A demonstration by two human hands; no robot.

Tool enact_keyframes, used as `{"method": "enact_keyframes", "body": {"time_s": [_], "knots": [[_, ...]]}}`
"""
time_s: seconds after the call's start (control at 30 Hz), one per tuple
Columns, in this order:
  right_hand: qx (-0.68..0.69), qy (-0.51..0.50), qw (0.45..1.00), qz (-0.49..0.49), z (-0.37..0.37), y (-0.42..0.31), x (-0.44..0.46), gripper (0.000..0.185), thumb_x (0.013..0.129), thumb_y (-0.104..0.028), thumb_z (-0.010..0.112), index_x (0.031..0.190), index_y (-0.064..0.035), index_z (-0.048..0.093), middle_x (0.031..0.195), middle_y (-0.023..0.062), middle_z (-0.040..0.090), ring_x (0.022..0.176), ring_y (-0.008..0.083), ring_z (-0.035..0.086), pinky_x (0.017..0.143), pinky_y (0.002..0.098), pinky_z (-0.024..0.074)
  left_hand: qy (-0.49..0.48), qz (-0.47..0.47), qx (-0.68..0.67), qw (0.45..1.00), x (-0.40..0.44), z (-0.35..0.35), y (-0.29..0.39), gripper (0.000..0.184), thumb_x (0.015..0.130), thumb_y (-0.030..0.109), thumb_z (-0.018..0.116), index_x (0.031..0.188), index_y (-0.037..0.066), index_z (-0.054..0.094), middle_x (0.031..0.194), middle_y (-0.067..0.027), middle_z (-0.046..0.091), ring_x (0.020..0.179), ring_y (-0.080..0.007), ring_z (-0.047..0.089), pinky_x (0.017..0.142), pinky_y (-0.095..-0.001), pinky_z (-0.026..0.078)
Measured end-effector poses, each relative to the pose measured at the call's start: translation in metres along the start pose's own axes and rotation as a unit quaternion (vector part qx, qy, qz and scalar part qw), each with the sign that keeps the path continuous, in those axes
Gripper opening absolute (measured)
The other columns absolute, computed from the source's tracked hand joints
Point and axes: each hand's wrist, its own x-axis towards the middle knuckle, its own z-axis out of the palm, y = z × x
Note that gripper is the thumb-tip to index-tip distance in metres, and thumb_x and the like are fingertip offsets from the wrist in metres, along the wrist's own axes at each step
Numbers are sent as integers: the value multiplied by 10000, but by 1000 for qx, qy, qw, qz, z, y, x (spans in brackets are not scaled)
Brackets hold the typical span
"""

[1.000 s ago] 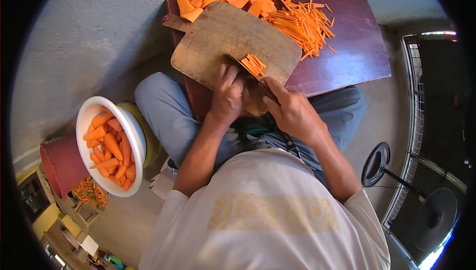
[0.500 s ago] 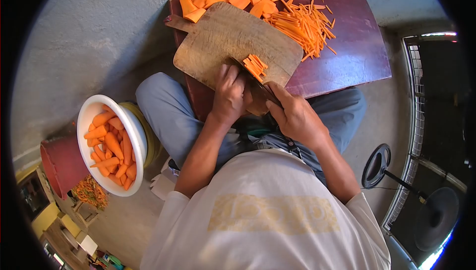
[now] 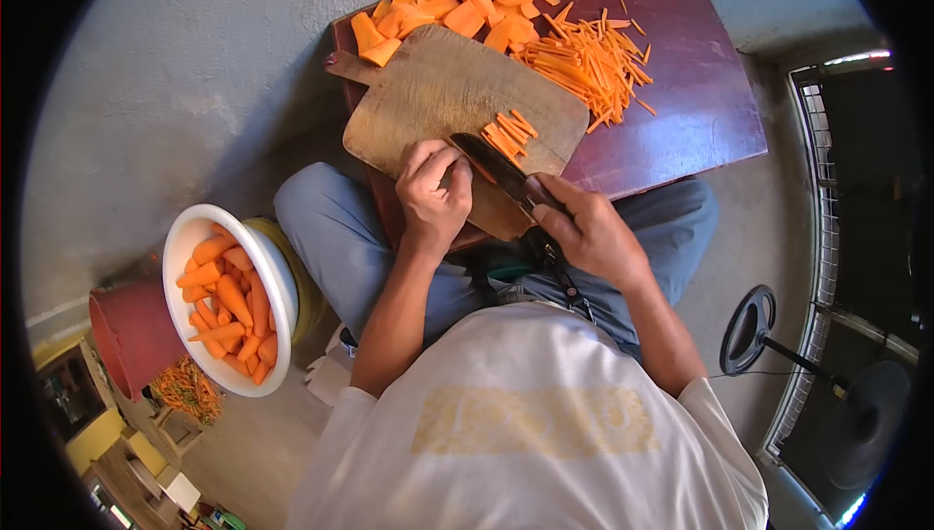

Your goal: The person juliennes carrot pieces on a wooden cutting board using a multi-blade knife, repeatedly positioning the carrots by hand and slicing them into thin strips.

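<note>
My right hand point(image 3: 592, 228) is closed round the handle of a dark-bladed knife point(image 3: 491, 162), which slants over the wooden cutting board point(image 3: 438, 82). My left hand point(image 3: 431, 194) is just left of the blade at the board's near edge, its fingers curled and pressed together. Whatever those fingers hold is hidden. A sliver of orange carrot shows along the blade between hand and knife. Right of the blade lies a small group of cut carrot sticks point(image 3: 508, 134) on the board.
Carrot slices point(image 3: 467, 14) and a heap of carrot sticks point(image 3: 593, 68) lie beyond the board on the dark red table point(image 3: 696, 92). At left, a white basin point(image 3: 180, 311) holds several peeled carrots point(image 3: 232, 296), beside a red bucket point(image 3: 126, 335). Peelings point(image 3: 187, 389) lie behind it.
My left hand has shifted left, slightly away from the knife. More of the blade now shows, and the cut sticks on the board are more spread out. The whole view has tilted slightly.
</note>
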Motion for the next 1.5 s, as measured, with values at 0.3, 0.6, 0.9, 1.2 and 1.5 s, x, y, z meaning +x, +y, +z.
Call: {"method": "enact_keyframes", "body": {"time_s": [0.3, 0.6, 0.9, 1.2, 1.5], "knots": [[-13, 147, 989, 18, -99, 56, 67, 351, 1126, -218, 689, 1395, 1, 746, 764, 8, 618, 645, 87, 586, 593, 303, 502, -96, -21, 39, 994, 64, -6, -15, 114, 962, 51, 803, 1037, -35, 803, 1038, -154, 741, 1025, -363, 725, 936, -455, 579], [159, 181, 970, -18, -47, 59, 28, 372, 1138, -169, 690, 1451, 31, 691, 969, 9, 635, 884, 99, 562, 785, 300, 520, -188, 49, 328, 925, 206, 74, -68, 354, 937, 132, 825, 1271, 18, 796, 1287, -171, 753, 1327, -394, 625, 1119, -617, 434], [159, 162, 974, 0, -27, 58, -1, 356, 1130, -161, 714, 1428, 32, 683, 932, 117, 623, 898, 149, 566, 837, 356, 551, -167, 29, 279, 945, 198, 89, -89, 318, 951, 118, 835, 1251, 18, 806, 1266, -185, 767, 1230, -354, 681, 1044, -578, 463], [118, 151, 981, -3, -28, 43, -11, 385, 1122, -141, 713, 1468, 21, 670, 897, 149, 679, 790, 193, 589, 764, 387, 552, -39, -158, -123, 979, 123, 44, -17, 381, 957, -6, 828, 1324, -53, 736, 806, -4, 660, 716, -99, 597, 687, -287, 514], [110, 111, 987, -38, -13, 38, 4, 471, 1152, -189, 700, 1572, 13, 630, 876, 8, 674, 674, 76, 555, 611, 294, 494, -183, -46, 124, 974, 19, 7, 31, 434, 976, 152, 879, 1370, 25, 750, 946, -88, 620, 889, -304, 633, 920, -457, 542]]}}
